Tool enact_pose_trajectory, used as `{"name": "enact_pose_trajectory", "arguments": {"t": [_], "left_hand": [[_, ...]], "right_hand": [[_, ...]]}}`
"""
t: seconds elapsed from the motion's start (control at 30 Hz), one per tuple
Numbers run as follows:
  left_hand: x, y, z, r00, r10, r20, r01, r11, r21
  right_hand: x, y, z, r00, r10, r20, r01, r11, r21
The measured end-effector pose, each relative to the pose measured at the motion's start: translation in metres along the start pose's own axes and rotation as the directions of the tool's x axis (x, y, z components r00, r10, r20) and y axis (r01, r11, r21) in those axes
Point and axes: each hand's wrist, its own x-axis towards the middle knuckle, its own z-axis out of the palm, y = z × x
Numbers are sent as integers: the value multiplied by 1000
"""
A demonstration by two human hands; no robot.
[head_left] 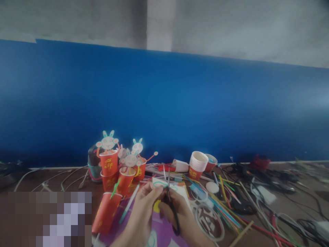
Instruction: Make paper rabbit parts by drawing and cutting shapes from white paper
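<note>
White paper (157, 183) with a green outline sits at the centre of the clock, pinched between thumb and fingers of the left hand (147, 198). The right hand (178, 204) grips black-handled scissors (168, 195), blades slightly parted and pointing to 12; whether they bite the paper, I cannot tell. For a clean edge, it should help to turn the paper into the blades, snip short along the outline, and keep the left thumb clear. At 10 o'clock, a red cup (109, 159) stands upright with a rabbit cut-out (108, 142) rising from its mouth. At 9, a tilted cup (106, 213) has a green strip (115, 189) at its rim. Toward 1, a cup stack (198, 165) stands nested; the open cup (211, 164) just beside it holds something bluish, too blurred to name.
</note>
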Motion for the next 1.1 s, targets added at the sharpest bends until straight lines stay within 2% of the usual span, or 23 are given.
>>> {"name": "enact_pose_trajectory", "arguments": {"t": [0.37,0.83,1.1], "left_hand": [[0,-4,-1,1000,5,-12,-6,997,-81],[-1,1,1,1000,18,-11,-18,999,40],[-1,11,0,1000,12,12,-13,998,69]], "right_hand": [[-1,2,1,999,-27,-19,26,999,-27],[0,-4,5,998,-11,-69,7,998,-58],[-1,1,-3,1000,-12,-26,11,999,-30]]}}
